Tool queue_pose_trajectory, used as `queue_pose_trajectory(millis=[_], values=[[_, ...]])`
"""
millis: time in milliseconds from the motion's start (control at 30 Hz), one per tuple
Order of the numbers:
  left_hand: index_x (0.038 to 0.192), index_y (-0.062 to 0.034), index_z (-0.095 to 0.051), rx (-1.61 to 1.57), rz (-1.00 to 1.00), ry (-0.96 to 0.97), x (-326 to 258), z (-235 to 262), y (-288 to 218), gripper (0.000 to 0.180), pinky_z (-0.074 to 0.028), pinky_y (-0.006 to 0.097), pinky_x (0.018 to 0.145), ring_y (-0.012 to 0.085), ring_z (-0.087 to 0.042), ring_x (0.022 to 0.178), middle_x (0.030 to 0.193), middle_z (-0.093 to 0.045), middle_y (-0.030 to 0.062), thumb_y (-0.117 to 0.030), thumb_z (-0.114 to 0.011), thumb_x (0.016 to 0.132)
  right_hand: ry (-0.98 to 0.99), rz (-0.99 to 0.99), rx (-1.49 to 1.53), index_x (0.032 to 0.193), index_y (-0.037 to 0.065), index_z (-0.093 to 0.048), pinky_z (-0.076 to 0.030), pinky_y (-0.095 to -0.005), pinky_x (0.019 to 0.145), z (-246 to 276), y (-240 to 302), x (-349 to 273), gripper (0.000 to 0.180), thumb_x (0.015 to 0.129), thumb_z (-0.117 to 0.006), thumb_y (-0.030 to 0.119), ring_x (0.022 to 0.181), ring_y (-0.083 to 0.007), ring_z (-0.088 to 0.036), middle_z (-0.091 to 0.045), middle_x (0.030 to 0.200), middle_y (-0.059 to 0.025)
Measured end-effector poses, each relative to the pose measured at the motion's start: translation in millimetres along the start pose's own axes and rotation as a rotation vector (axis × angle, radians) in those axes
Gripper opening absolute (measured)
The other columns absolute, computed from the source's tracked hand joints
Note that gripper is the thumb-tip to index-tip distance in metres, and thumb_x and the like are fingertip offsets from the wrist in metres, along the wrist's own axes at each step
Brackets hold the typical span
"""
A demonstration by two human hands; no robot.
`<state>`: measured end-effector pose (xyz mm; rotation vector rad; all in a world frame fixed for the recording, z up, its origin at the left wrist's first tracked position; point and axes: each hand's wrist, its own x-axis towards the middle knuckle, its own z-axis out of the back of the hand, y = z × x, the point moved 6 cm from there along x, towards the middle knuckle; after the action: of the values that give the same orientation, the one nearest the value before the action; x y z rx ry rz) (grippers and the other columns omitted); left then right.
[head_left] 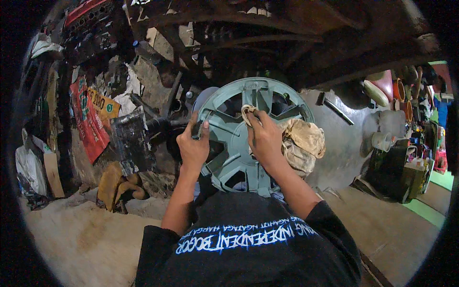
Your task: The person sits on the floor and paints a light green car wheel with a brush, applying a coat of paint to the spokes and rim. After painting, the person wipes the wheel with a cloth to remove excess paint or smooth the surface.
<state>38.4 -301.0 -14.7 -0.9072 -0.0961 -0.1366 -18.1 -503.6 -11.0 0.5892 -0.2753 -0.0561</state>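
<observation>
A grey-green spoked wheel cover (232, 136) leans up in front of my body, its flat round hub facing me. My left hand (192, 147) is closed around its left rim, with thumb and fingers on either side of an opening. A small dark ribbed piece shows by that thumb; I cannot tell what it is. My right hand (264, 138) pinches a bunched beige cloth (304, 143) and presses one end of it to the upper spokes. The rest of the cloth hangs out past the right of the wrist, over the cover's right edge.
Dark beams and metal parts crowd overhead. To the left are a red banner (90, 122), a black box-like part (131, 138) and a brown lump (110, 185). On the right stand a grey metal sheet (330, 162), a white tub (381, 141) and shelved clutter.
</observation>
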Motion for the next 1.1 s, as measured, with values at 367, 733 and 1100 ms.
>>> queue_pose_trajectory(millis=[367,733,1100], values=[[0.121,0.0029,-0.064,0.055,0.030,0.025,-4,-4,-1,0.041,-0.052,0.036,0.065,0.0301,-0.073,0.074,0.084,-0.069,0.0275,-0.022,-0.070,0.089,-0.097,-0.005,-0.446,0.096,0.005,-0.065,-0.043,-0.0390,0.076,28,-17,34,0.021,0.076,-0.066,0.013,0.096,-0.0272,-0.055,-0.056,0.098,-0.0106],[0.121,0.0054,-0.063,-0.031,0.019,0.027,-4,-3,-1,0.045,-0.052,0.038,0.066,0.0349,-0.072,0.076,0.092,-0.069,0.0287,-0.027,-0.069,0.090,-0.063,-0.025,-0.270,0.108,0.001,-0.062,-0.042,-0.0423,0.075,28,-18,-4,0.034,0.076,-0.069,0.010,0.091,-0.0324,-0.055,-0.052,0.097,-0.0140],[0.123,0.0007,-0.063,-0.013,0.049,0.054,-6,0,-7,0.042,-0.053,0.038,0.068,0.0345,-0.071,0.076,0.095,-0.068,0.0292,-0.023,-0.070,0.090,0.031,-0.109,-0.364,0.102,0.003,-0.061,-0.043,-0.0405,0.077,19,-23,4,0.029,0.079,-0.069,0.018,0.094,-0.0288,-0.057,-0.055,0.098,-0.0120]])
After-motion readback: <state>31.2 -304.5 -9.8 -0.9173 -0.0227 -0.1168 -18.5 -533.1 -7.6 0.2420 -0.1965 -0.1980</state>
